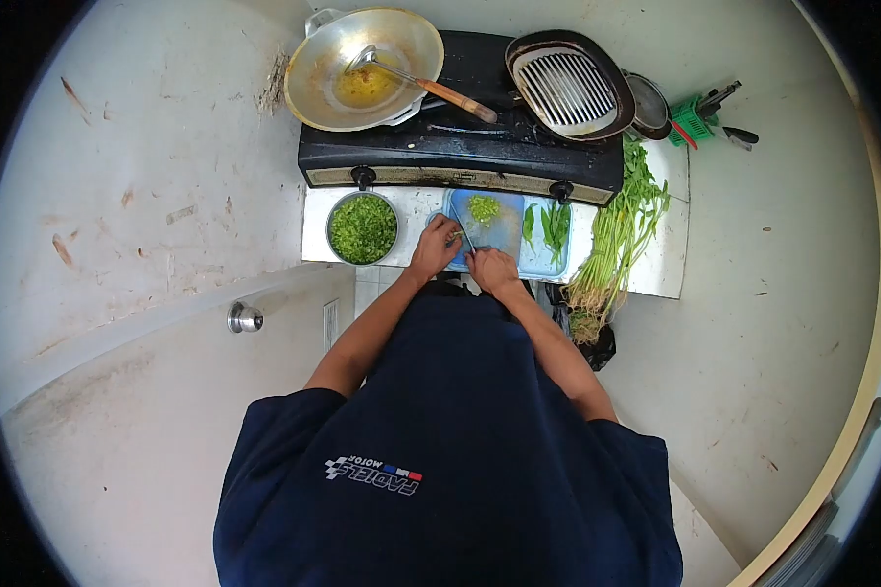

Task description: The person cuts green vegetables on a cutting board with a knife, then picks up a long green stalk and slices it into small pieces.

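My right hand [492, 268] is closed round the handle of a knife [463, 228], whose blade points away from me over a blue cutting board [499, 240]. Beside the blade, my left hand [438, 245] has its fingers curled on some green stems [455, 236] at the board's left side. A small heap of chopped greens [484, 208] lies near the far edge of the board. Whole green leaves [555, 227] rest at its right end. To the left stands a round metal pot [362, 228] full of finely chopped greens.
A black gas stove [450, 147] stands behind the board, bearing a wok [308, 83] with a wooden-handled ladle [440, 93] and a grill pan [568, 88]. Long leafy stems with roots [617, 240] hang over the counter's right edge. A green basket [692, 119] holds utensils. Walls close in both sides.
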Motion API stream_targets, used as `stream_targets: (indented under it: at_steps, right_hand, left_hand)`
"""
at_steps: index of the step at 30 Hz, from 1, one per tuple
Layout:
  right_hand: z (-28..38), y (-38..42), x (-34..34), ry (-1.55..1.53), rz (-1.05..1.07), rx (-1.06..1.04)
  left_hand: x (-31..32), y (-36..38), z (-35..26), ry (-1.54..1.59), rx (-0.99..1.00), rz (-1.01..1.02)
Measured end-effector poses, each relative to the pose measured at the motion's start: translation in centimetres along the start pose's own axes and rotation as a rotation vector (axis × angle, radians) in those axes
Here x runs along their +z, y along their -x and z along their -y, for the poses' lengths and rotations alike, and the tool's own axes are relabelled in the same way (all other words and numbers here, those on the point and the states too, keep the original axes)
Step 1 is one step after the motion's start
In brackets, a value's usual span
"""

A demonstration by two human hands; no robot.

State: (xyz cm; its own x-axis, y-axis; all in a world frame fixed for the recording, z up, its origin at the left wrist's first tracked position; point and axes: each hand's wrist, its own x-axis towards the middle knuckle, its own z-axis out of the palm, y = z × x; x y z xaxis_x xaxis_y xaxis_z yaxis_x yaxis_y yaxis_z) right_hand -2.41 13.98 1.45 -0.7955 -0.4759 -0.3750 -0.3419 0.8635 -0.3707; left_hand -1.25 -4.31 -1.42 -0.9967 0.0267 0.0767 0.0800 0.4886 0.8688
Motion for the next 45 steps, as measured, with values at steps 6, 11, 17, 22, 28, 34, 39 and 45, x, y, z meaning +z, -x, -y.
stream_targets:
  at_steps: [6, 11, 17, 22, 28, 34, 39, 45]
  right_hand:
    - [0.1, 0.6, 0.2, 0.000, -0.018, 0.004]
    - [0.1, -0.5, 0.7, -0.006, -0.027, 0.014]
    - [-0.5, 1.1, 0.6, -0.043, -0.082, -0.023]
    - [-0.8, 1.8, 0.4, -0.040, -0.085, -0.020]
    - [-0.6, 0.9, 0.2, -0.064, -0.129, -0.017]
    - [0.1, 0.9, 0.0, -0.076, -0.132, -0.019]
    - [-0.1, 0.7, 0.6, -0.059, -0.114, -0.024]
    - [0.5, 0.0, 0.0, -0.057, -0.112, -0.033]
  left_hand:
    - [0.1, 0.1, 0.0, -0.010, -0.008, 0.000]
    - [0.1, 0.2, 0.0, -0.039, 0.027, -0.021]
    - [0.0, 0.2, -0.2, -0.003, -0.024, -0.012]
    - [0.1, 0.2, 0.0, 0.016, -0.073, -0.005]
    - [-0.1, 0.2, -0.5, -0.009, -0.051, -0.016]
    - [-0.1, 0.1, -0.4, 0.028, -0.053, -0.021]
    - [0.2, 0.2, 0.1, -0.001, -0.040, -0.023]
    - [0.0, 0.2, -0.4, -0.011, -0.055, -0.017]
